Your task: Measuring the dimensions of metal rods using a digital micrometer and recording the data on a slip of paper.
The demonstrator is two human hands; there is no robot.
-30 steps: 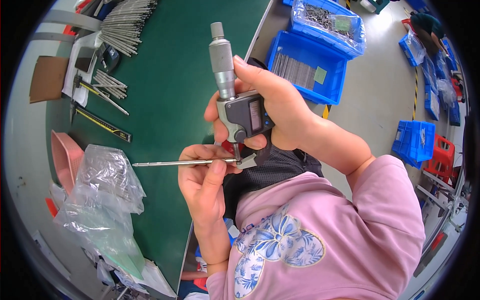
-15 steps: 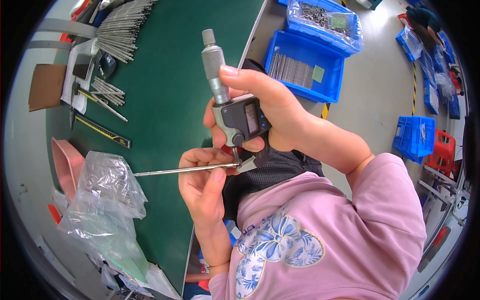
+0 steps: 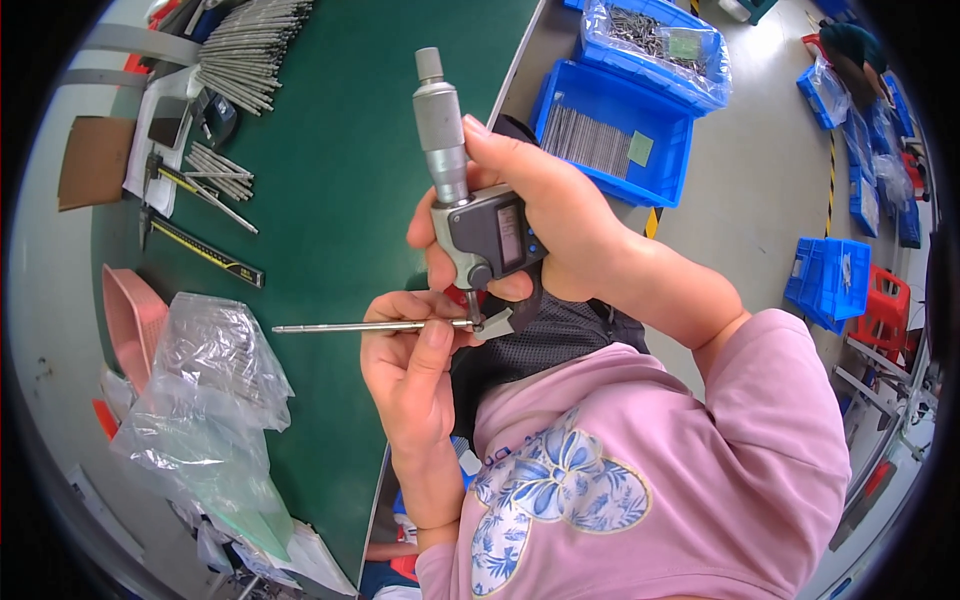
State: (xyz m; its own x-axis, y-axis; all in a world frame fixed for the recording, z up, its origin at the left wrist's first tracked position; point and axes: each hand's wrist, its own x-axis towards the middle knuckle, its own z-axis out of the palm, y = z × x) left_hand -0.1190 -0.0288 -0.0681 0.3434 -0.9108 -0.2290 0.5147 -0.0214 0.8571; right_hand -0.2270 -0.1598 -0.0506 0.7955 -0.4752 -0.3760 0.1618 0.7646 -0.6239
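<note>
My right hand [image 3: 560, 195] is closed around a digital micrometer [image 3: 482, 238], its thimble pointing away and its small display facing up. The thumb lies along the right side of the thimble. My left hand [image 3: 412, 375] pinches a thin metal rod [image 3: 345, 327] between thumb and fingers. The rod's right end sits at the micrometer's measuring gap, just below the spindle; whether both faces touch it I cannot tell. Its other end sticks out to the left over the green table [image 3: 340, 190].
Metal rods [image 3: 250, 60] lie piled at the table's far left, near two calipers [image 3: 205, 250]. Clear plastic bags [image 3: 215, 370] and a pink basket [image 3: 135, 325] are at the left. Blue bins [image 3: 655, 165] with metal parts stand right of the table. A person [image 3: 855, 50] is at far right.
The rod's free left end has swung away from me, so the rod lies more level. The micrometer has shifted slightly right, and my right thumb has moved to the thimble's side.
</note>
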